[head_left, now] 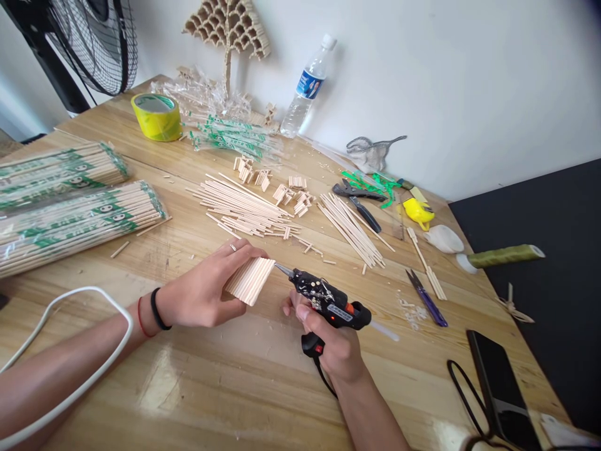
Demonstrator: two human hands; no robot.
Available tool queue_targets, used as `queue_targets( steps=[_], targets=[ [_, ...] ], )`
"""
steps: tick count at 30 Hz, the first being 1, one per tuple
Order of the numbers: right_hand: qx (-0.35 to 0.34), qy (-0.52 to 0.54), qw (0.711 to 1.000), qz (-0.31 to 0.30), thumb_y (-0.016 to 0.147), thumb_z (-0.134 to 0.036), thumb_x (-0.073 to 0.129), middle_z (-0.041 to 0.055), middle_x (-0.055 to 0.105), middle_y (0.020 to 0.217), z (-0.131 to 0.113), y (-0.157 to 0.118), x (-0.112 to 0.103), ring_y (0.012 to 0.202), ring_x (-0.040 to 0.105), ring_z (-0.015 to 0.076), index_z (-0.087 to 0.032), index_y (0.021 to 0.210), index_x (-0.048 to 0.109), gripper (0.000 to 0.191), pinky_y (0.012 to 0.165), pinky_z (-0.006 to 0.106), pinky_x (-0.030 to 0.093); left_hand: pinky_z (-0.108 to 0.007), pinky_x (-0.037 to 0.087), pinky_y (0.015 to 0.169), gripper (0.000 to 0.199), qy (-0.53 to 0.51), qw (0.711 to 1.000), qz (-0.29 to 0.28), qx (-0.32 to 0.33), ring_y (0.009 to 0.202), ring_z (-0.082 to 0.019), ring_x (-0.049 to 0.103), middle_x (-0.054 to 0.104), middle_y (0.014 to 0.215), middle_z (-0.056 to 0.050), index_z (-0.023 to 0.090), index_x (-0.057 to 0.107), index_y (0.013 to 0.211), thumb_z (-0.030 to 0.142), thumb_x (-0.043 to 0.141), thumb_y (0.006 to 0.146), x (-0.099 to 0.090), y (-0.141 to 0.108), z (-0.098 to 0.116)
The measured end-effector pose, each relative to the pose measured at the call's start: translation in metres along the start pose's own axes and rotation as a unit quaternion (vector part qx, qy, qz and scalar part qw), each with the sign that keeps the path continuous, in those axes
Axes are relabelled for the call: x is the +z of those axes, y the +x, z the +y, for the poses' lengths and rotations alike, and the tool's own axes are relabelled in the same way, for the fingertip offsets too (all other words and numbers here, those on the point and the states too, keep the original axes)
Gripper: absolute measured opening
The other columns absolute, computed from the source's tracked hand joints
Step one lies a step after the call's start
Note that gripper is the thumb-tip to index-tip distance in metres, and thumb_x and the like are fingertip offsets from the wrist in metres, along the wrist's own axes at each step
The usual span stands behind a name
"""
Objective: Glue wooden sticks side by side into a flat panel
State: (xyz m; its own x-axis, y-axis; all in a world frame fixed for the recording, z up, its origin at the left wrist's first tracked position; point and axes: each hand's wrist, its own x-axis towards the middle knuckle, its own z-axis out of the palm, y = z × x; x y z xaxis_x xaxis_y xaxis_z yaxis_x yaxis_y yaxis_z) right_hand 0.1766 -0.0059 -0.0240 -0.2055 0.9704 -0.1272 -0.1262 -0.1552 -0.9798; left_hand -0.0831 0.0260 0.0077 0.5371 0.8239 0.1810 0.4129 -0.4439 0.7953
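Hand [210,285] grasping stick panel [251,280], right hand [328,333] clenched round glue gun [328,300]

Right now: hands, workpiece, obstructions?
Left hand gripping stick panel. Right hand holding glue gun, nozzle at panel's upper corner. White cable passes over left forearm; nothing visible between nozzle and panel.

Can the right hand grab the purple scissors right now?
Probably not yet: the right hand already has its grip around the glue gun. The scissors look close enough, though, with nothing tall in between, so putting the gun down would likely free the way.
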Motion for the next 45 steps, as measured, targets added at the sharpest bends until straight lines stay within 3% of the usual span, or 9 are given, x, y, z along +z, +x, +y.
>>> queue_targets(
  steps=[16, 22, 26, 31, 35, 38, 45],
  targets=[
    [0.009, -0.04, 0.999, 0.031, 0.086, -0.049, 0.079, 0.0046, 0.067, 0.077, -0.003, 0.0, 0.001, 0.085, 0.065, 0.0294, -0.025, 0.072, 0.069, 0.03, 0.082, 0.048, 0.057, -0.047, 0.046, 0.108, 0.061, 0.006, 1.0, -0.001, -0.003, 0.12, -0.033, 0.057, 0.058, 0.126, -0.01, 0.02, 0.051, 0.137, 0.019, 0.061, 0.077, 0.0, 0.0, -0.001],
    [0.007, -0.017, 1.0, 0.006, 0.088, -0.048, 0.079, -0.0012, 0.046, 0.064, -0.008, 0.002, 0.003, 0.068, 0.052, 0.0218, -0.024, 0.065, 0.065, 0.036, 0.081, 0.046, 0.057, -0.047, 0.047, 0.108, 0.062, 0.004, 1.0, -0.003, -0.006, 0.12, -0.033, 0.058, 0.059, 0.127, -0.011, 0.02, 0.051, 0.138, 0.019, 0.061, 0.077, -0.001, 0.0, -0.002],
    [0.007, -0.046, 0.998, 0.034, 0.088, -0.048, 0.08, 0.0009, 0.055, 0.068, -0.006, 0.003, 0.004, 0.072, 0.057, 0.0237, -0.024, 0.071, 0.069, 0.031, 0.073, 0.043, 0.056, -0.047, 0.047, 0.109, 0.063, 0.003, 1.0, -0.002, -0.006, 0.121, -0.033, 0.058, 0.061, 0.128, -0.01, 0.021, 0.052, 0.139, 0.019, 0.062, 0.077, -0.001, 0.001, -0.002],
    [-0.03, -0.124, 0.987, 0.093, 0.089, -0.053, 0.078, 0.0044, 0.069, 0.081, 0.0, 0.004, 0.001, 0.081, 0.066, 0.0273, -0.024, 0.08, 0.072, 0.032, 0.076, 0.043, 0.057, -0.047, 0.05, 0.107, 0.062, 0.0, 1.0, -0.005, -0.006, 0.118, -0.033, 0.06, 0.062, 0.125, -0.01, 0.02, 0.051, 0.137, 0.018, 0.061, 0.076, -0.005, 0.002, 0.0],
    [-0.066, -0.175, 0.97, 0.156, 0.092, -0.054, 0.078, 0.0042, 0.07, 0.089, -0.006, 0.008, -0.002, 0.084, 0.065, 0.0254, -0.024, 0.095, 0.073, 0.031, 0.069, 0.036, 0.053, -0.047, 0.05, 0.107, 0.061, -0.001, 1.0, 0.004, -0.003, 0.117, -0.032, 0.061, 0.062, 0.125, -0.011, 0.018, 0.05, 0.137, 0.017, 0.061, 0.077, -0.007, 0.002, 0.002],
    [-0.096, -0.214, 0.954, 0.185, 0.093, -0.052, 0.078, 0.0042, 0.068, 0.094, -0.019, 0.011, -0.004, 0.084, 0.063, 0.0232, -0.022, 0.101, 0.072, 0.031, 0.076, 0.037, 0.053, -0.047, 0.052, 0.103, 0.061, 0.003, 1.0, 0.018, -0.01, 0.112, -0.031, 0.062, 0.062, 0.12, -0.01, 0.019, 0.05, 0.136, 0.018, 0.063, 0.076, -0.005, 0.002, 0.001],
    [-0.154, -0.276, 0.944, 0.096, 0.092, -0.049, 0.077, 0.0082, 0.077, 0.098, -0.04, 0.043, 0.004, 0.095, 0.071, 0.0288, -0.023, 0.097, 0.076, 0.027, 0.093, 0.045, 0.055, -0.05, 0.053, 0.103, 0.061, 0.025, 1.0, 0.008, 0.011, 0.113, -0.034, 0.063, 0.063, 0.12, -0.012, 0.019, 0.053, 0.132, 0.023, 0.068, 0.073, 0.002, 0.001, -0.002]
  ],
)
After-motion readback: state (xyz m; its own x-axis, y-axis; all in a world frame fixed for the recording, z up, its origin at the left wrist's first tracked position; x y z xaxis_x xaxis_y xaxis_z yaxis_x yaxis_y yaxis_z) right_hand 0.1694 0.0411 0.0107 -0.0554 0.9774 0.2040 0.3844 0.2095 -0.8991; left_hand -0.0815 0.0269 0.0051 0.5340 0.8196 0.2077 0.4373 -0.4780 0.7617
